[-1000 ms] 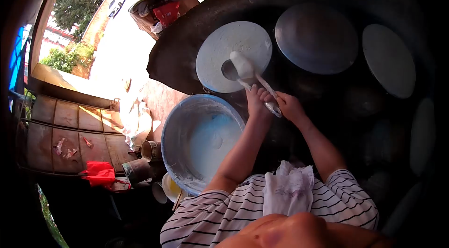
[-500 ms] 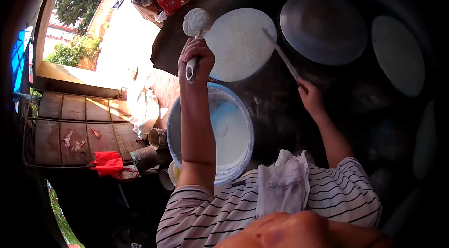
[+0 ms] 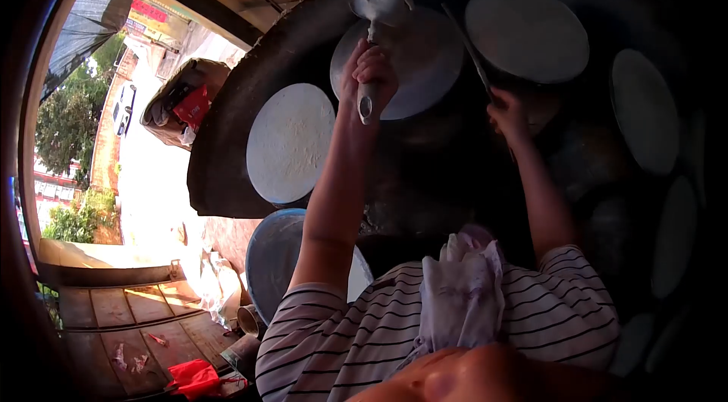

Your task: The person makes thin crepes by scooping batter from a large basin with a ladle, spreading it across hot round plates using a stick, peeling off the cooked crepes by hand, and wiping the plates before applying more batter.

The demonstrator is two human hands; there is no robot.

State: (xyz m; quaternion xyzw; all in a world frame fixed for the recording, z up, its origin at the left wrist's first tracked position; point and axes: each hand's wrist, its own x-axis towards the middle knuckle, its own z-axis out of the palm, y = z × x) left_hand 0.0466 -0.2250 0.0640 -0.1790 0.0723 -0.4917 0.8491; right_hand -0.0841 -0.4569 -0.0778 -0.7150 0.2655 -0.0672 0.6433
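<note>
My left hand (image 3: 370, 74) is wrapped round the handle of a ladle (image 3: 379, 0), whose bowl carries white batter. The ladle hangs over the far edge of a bare grey round griddle plate (image 3: 421, 72). In my right hand (image 3: 509, 115) is a long thin flat spatula (image 3: 470, 45). Its tip points away, between the bare plate and a white-coated round plate (image 3: 527, 34). Another white-coated plate (image 3: 290, 144) lies left of my left forearm. A blue-rimmed tub (image 3: 274, 258) with white liquid is partly hidden behind that arm.
More pale round plates (image 3: 644, 114) curve round to the right on the dark counter (image 3: 220, 174). A brown bag (image 3: 171, 110) with a red packet stands beyond its left edge. At lower left, a red plastic bag (image 3: 193, 378) lies on a panelled surface, near small pots (image 3: 249, 320).
My view has swung right, so the plates and tub appear further left. Relative to them, the ladle has moved right, from beside the coated plate to over the bare one. Both hands keep their holds.
</note>
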